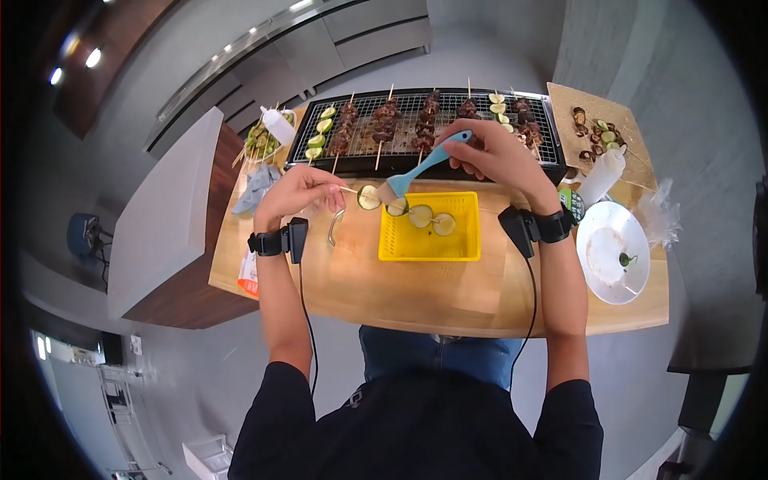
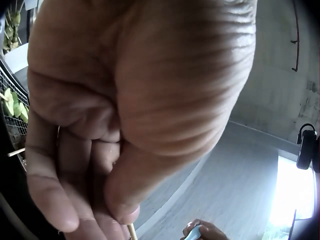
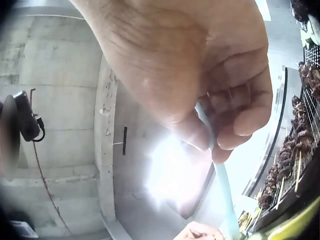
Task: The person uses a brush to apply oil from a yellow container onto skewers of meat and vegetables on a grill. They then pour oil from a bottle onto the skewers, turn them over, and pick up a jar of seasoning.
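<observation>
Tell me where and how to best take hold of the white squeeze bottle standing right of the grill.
Grip the white squeeze bottle around its middle, coming from the near right side. It stands tilted with its nozzle toward the cutting board, and the grill crowds its left, so the body facing the white plate looks the freest for the fingers.

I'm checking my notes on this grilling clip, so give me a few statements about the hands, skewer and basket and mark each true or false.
1. The right hand holds a blue brush. True.
2. The left hand pinches a skewer of cucumber slices. True.
3. The skewer is held over a red bowl. False: it is over a yellow basket.
4. The grill is bare. False: meat skewers lie on it.
5. The white plate is on the person's left. False: it is on the right.
</observation>
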`<state>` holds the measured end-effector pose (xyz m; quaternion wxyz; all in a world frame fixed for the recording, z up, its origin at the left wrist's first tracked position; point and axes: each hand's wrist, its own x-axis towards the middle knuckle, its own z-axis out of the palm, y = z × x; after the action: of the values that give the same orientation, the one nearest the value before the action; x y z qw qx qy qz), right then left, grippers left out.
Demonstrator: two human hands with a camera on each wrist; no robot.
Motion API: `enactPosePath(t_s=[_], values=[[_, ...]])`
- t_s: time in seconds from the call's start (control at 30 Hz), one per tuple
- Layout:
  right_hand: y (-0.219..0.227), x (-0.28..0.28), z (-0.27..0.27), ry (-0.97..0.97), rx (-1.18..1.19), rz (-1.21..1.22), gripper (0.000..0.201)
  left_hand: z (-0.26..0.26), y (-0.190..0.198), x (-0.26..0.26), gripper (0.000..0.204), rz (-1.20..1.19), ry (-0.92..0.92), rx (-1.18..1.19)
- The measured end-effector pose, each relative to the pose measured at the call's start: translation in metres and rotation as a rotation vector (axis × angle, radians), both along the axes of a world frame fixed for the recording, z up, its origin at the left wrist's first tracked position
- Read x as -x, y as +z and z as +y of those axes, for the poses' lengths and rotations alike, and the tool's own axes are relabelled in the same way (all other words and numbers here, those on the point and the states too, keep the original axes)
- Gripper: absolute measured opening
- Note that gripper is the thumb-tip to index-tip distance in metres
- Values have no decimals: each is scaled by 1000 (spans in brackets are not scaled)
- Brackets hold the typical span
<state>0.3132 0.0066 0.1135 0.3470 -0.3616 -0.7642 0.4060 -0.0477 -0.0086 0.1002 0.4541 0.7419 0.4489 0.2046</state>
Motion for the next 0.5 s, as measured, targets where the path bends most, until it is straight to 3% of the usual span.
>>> enactPosePath(t_s=[0.2,0.27,0.33,0.4,0.5], values=[[8,-25,13,-125,-22,10,20,24,-4,-9,18,-154,-21,54],[14,-17,0,-96,57,145,17,25,9,-20,19,-96,15,48],[9,-17,-1,-95,53,134,18,27,5,-20,19,-79,-9,-27],[12,-24,1,-178,-55,-33,24,28,9,-19,20,-75,-27,-7],[10,-31,3,-240,-91,-87,24,24,19,-14,21,-38,-11,35]])
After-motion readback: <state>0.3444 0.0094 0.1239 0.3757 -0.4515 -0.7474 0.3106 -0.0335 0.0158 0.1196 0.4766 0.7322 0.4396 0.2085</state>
